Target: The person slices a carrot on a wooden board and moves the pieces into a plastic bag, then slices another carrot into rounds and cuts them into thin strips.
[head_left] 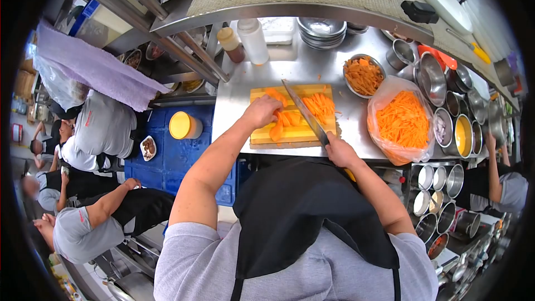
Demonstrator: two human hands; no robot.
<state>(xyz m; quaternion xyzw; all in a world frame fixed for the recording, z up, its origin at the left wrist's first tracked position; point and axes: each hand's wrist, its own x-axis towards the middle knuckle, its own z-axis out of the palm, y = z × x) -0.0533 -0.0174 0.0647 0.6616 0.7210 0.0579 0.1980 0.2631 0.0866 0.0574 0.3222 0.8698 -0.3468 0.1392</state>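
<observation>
On the steel counter lies a yellow striped cutting board with orange carrot slices on its left half and cut strips at the upper right. My left hand has its fingers bent down onto the slices at the board's left side. My right hand is closed around the handle of a large knife, whose blade slants up and left across the board between slices and strips. A clear bag of shredded carrot and a metal bowl of orange pieces stand to the right.
Two bottles and stacked metal bowls stand behind the board. A shelf edge with plates crosses above. Metal containers line the right. At left are a yellow-lidded tub on a blue surface and several people.
</observation>
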